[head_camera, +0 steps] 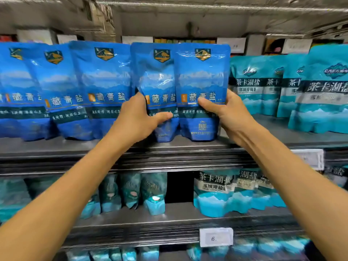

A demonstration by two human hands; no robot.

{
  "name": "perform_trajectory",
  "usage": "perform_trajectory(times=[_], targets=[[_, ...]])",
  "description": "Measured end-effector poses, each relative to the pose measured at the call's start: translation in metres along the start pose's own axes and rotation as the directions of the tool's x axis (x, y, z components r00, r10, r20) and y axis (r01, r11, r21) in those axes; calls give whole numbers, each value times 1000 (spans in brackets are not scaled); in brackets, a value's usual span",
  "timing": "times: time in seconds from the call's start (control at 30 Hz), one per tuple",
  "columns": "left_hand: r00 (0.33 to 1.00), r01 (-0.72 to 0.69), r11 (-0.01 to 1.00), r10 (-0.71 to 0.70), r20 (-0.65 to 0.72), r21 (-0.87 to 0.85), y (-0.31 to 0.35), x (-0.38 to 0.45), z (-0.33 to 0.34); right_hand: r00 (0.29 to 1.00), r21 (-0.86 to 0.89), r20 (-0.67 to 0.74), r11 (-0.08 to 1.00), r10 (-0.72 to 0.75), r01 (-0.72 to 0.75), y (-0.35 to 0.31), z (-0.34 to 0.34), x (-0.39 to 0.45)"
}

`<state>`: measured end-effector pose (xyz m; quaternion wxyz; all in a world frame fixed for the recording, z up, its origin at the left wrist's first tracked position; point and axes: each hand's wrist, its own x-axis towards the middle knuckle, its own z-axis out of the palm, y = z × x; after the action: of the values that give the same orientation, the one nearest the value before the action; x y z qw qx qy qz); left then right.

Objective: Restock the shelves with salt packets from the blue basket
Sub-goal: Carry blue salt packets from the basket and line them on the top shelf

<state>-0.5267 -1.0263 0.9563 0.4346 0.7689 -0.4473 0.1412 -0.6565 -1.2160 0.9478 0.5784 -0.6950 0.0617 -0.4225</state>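
Two dark blue salt packets stand upright side by side on the upper shelf (169,146). My left hand (139,117) grips the left packet (156,78) at its lower part, thumb across the front. My right hand (227,113) grips the right packet (202,80) from its right edge, thumb over the printed name. Both packets rest on or just above the shelf board. The blue basket is out of sight.
More dark blue packets (56,87) fill the shelf to the left, teal packets (308,87) to the right. The lower shelf (169,215) holds teal packets with a dark gap in the middle. A white price tag (216,236) hangs on its edge.
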Motion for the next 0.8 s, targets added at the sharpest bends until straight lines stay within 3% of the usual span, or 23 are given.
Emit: perform_trajectory(times=[0.17, 0.33, 0.57, 0.8], targets=[[996, -49, 926, 72, -49, 375, -5, -6, -4, 976, -238, 209, 971, 55, -3, -2, -17, -5], [981, -43, 780, 152, -122, 625, -2, -7, -2, 994, -482, 109, 875, 8, 45, 0, -12, 0], [983, -48, 706, 160, -93, 706, -7, 0, -10, 998, -717, 10, 696, 67, -39, 5, -1, 5], [988, -90, 792, 149, -48, 604, -18, -13, -17, 995, -754, -95, 652, 19, -84, 8, 2, -5]])
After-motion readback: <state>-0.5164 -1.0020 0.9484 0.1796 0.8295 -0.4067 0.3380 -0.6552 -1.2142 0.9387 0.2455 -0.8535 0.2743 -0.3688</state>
